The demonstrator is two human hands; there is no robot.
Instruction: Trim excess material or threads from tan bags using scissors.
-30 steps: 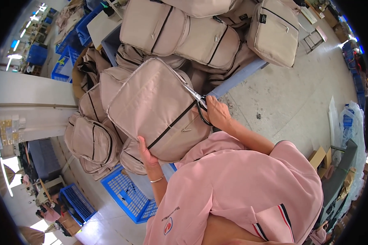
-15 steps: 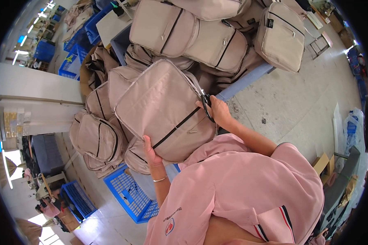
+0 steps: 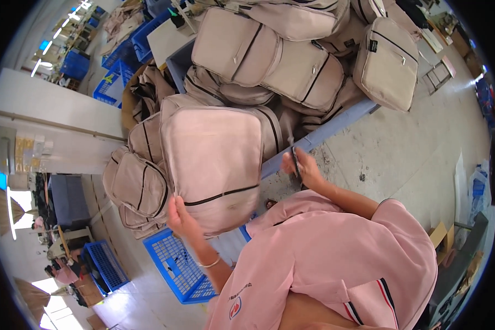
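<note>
Workshop interior around a broad, flat-faced white pillar (image 3: 49,99), its face crossed by a narrow brownish rail (image 3: 55,124). Above the pillar: bright white tubular ceiling lights (image 3: 37,67). Below it: brightly lit windows (image 3: 23,221), a brown fabric curtain (image 3: 30,297) and a long glowing tube light (image 3: 11,214). Far to its right: a metal-legged stool (image 3: 449,67) on smooth, pale grey, dark-stained flooring (image 3: 390,137).

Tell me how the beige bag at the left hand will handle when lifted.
The beige bag will likely bend but keep its shape: soft-looking fabric, yet a defined rounded outline. It's probably light for its size: only the left hand holds it, though support underneath is hidden.
</note>
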